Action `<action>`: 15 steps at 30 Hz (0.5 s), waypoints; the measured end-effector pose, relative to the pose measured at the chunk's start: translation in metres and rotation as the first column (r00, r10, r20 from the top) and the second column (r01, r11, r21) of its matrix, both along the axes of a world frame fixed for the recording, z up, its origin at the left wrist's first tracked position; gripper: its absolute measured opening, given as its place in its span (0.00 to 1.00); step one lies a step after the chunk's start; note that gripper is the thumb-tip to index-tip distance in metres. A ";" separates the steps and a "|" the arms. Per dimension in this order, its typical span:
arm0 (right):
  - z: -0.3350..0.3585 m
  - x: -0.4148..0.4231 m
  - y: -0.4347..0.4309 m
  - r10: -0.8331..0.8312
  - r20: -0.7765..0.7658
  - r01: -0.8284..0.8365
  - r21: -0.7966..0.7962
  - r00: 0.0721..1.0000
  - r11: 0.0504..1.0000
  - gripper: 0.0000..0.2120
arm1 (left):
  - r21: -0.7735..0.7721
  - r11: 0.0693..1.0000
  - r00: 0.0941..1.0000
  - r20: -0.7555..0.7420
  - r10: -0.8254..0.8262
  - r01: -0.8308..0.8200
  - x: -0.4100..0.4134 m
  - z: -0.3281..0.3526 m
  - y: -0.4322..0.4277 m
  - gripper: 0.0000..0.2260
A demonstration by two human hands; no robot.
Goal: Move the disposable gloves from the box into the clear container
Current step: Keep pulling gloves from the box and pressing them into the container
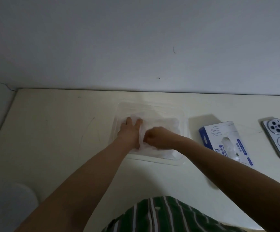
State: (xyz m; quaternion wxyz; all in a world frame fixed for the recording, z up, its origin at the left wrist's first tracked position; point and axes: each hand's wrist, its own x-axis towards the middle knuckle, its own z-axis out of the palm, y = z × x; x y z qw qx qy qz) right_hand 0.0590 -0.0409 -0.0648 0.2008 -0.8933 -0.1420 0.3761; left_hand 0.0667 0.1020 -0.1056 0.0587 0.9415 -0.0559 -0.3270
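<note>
- Centrally, head view: the left hand (130,131) lies flat with fingers straight, pressing the gloves (167,124) down inside the clear container (152,104). Beside it the right hand (156,137), fingers curled, pinches a fold of the same translucent film.
- Position of stock: a loose pile sits in the container. More film shows through the opening of the box (223,139), which lies just right of the container and apart from it.
- Technique, as a judgement: the flat palm serves best as an anchor while the pinching hand tucks the stray fold below the rim. Film this thin likely springs up and clings to skin, so a slow release is advisable.
- Edges: the container's far rim stands near the wall (135,47); the left edge of the table (52,131) is well apart from it.
- Room: bare tabletop opens leftward. Rightward, the box and then a phone (278,139) narrow the path for any next reach.
</note>
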 end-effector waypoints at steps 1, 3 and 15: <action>-0.004 -0.001 -0.002 0.098 -0.099 -0.108 -0.101 0.990 0.989 0.12 | 0.002 1.000 1.000 -0.010 0.003 -0.003 0.000 0.000 -0.001 0.50; -0.011 -0.004 -0.007 0.206 -0.200 -0.254 -0.256 0.958 0.933 0.12 | 0.005 1.000 1.000 -0.022 0.020 -0.020 0.000 -0.001 -0.001 0.51; 0.045 0.003 -0.045 -0.130 0.100 0.099 0.265 0.987 0.959 0.11 | 0.060 0.998 0.989 0.149 0.024 -0.033 -0.005 0.025 -0.005 0.27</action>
